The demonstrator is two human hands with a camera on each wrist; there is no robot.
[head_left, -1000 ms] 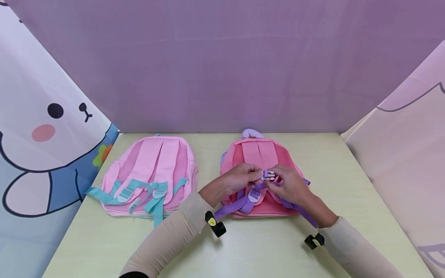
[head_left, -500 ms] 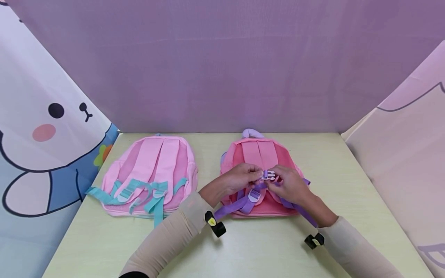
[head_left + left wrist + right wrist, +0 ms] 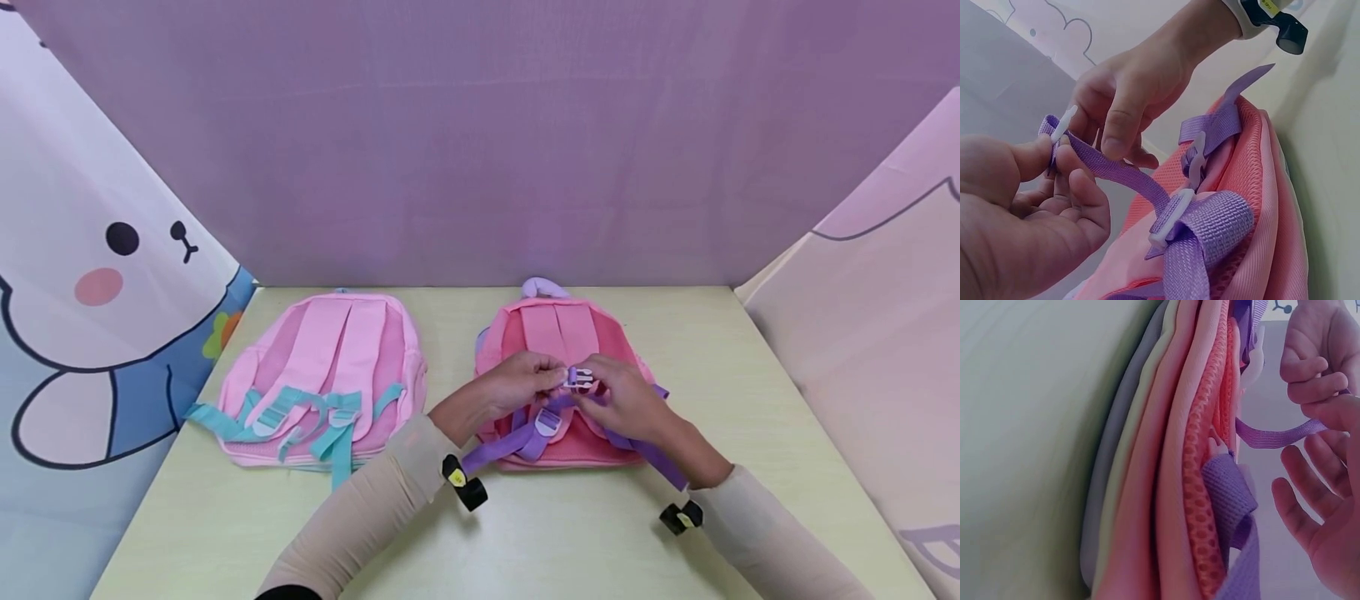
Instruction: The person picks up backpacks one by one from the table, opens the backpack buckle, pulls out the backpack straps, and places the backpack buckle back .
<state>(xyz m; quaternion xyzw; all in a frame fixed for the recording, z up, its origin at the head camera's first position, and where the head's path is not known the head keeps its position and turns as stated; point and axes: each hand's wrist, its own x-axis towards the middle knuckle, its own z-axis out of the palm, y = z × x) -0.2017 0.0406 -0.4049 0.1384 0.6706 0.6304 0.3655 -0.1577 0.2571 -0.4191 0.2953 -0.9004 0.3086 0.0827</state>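
A pink backpack (image 3: 540, 454) lies with its shoulder straps facing up. Over its middle, my left hand (image 3: 517, 385) pinches a white pronged buckle half (image 3: 580, 378), also seen edge-on in the left wrist view as a white buckle piece (image 3: 1064, 124). From it a purple webbing strap (image 3: 1129, 178) runs down to a white strap adjuster (image 3: 1172, 219) on the bag. My right hand (image 3: 626, 400) is just right of the prongs, its thumb and index finger at the strap and its other fingers loosely bent in the right wrist view.
A second, paler pink backpack (image 3: 318, 367) with turquoise straps (image 3: 341, 454) lies to the left on the pale table (image 3: 555, 542). A purple backdrop (image 3: 480, 150) stands behind, with printed cartoon panels at both sides. Loose purple straps (image 3: 491, 454) hang beside the near backpack.
The right wrist has shifted very slightly to the right. Both hands, the buckle half and the two backpacks otherwise keep their places.
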